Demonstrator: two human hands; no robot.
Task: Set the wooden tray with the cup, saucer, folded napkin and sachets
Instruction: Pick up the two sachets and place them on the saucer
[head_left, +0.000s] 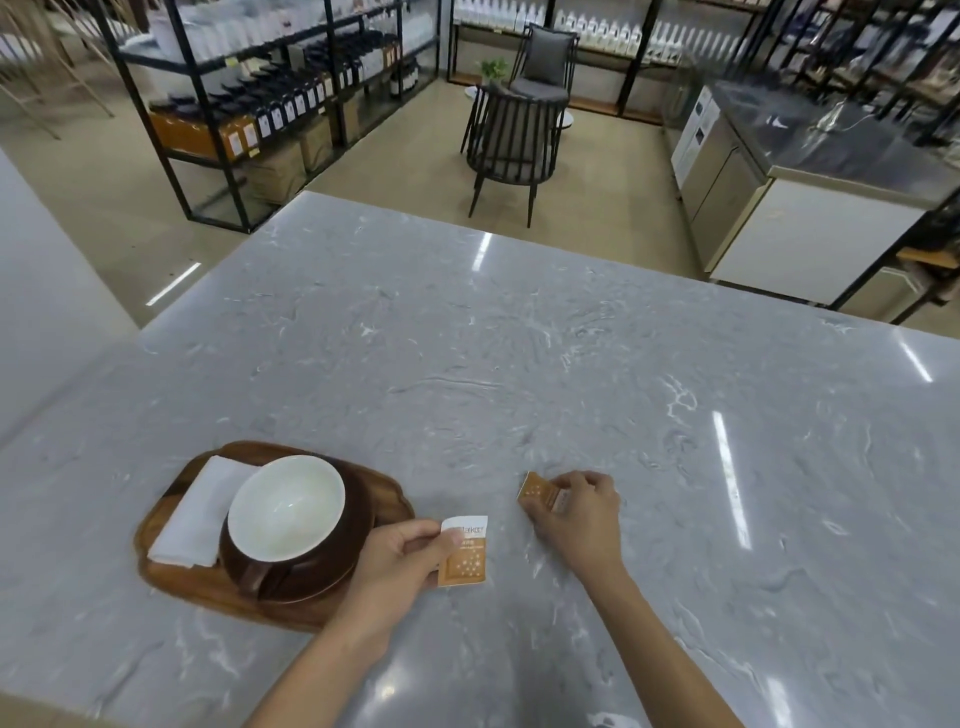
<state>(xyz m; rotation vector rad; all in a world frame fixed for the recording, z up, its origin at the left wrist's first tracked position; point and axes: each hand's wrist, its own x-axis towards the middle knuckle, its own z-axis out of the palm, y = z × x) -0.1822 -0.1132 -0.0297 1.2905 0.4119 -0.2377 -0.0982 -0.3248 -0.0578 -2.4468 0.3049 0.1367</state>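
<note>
The oval wooden tray (171, 582) lies at the near left of the grey marble counter. On it a brown saucer (343, 566) carries a brown cup with a white inside (285, 506), handle toward me. A white folded napkin (200, 512) rests on the tray left of the cup. My left hand (400, 558) pinches an orange and white sachet (465, 553) just right of the tray. Further right, my right hand (579, 514) grips a second orange sachet (537, 491) low against the counter.
The marble counter (519, 364) stretches far ahead and to the right. Beyond its far edge stand two dark chairs (511, 137), black shelving with bottles and boxes (270, 104), and a steel cabinet (727, 171) at the right.
</note>
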